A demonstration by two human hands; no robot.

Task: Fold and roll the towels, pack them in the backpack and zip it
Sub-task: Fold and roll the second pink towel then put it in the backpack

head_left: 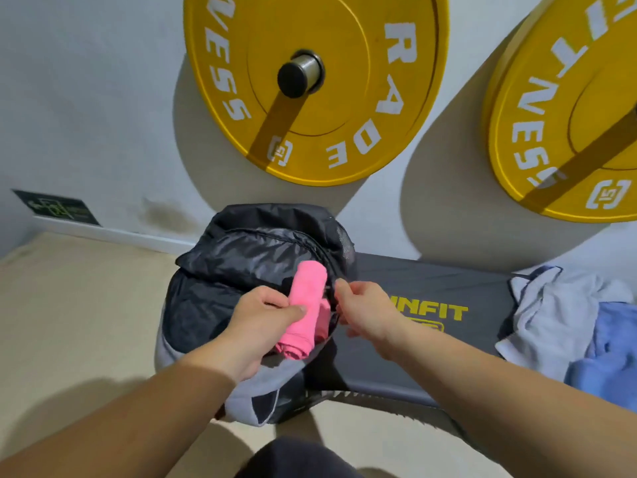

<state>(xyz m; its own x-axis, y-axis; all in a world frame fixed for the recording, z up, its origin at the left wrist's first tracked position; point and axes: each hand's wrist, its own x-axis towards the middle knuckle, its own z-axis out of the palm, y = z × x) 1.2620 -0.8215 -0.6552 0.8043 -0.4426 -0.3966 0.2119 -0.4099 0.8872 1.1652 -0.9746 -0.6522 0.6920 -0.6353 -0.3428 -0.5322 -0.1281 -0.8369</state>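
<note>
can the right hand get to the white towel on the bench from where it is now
Probably yes. The right hand pinches the rim of the backpack, so it must let go first; the bench between it and the white towel shows nothing in the way.

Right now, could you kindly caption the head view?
Left hand holds rolled pink towel in open backpack; right hand pinches rim.
</note>
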